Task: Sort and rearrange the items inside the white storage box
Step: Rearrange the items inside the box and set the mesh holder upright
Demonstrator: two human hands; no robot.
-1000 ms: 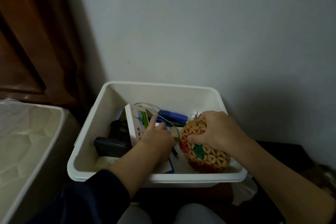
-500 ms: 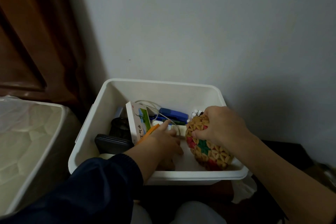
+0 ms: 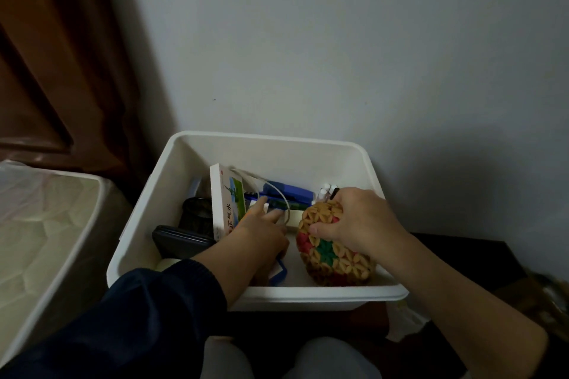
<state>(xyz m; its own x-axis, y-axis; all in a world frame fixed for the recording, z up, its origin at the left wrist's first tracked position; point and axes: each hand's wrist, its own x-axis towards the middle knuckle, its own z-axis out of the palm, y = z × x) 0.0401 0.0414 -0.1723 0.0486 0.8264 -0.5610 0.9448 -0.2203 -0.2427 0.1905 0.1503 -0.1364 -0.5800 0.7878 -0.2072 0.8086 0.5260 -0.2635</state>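
Observation:
The white storage box (image 3: 271, 140) stands against the wall. My right hand (image 3: 360, 221) grips a woven flower-pattern pouch (image 3: 335, 258) at the box's front right. My left hand (image 3: 261, 231) reaches into the middle, fingers spread over a small white block (image 3: 294, 218) and a white cable (image 3: 277, 191); its palm side is hidden. A blue strap (image 3: 280, 274) shows beneath it. A white carton with printed lettering (image 3: 223, 203) stands on edge to the left. A blue box (image 3: 286, 194) lies behind. A black mesh cup (image 3: 197, 212) and a flat black case (image 3: 178, 243) sit at the left.
A mattress (image 3: 46, 224) lies close on the left. Brown wooden panelling (image 3: 46, 55) rises behind it. The grey wall (image 3: 338, 55) backs the box. A dark surface (image 3: 462, 258) extends to the right. Small white caps (image 3: 326, 191) stand at the box's back right.
My left hand has slid forward and left inside the box, the sleeve following. My right hand has tilted the pouch more upright against the box's right side.

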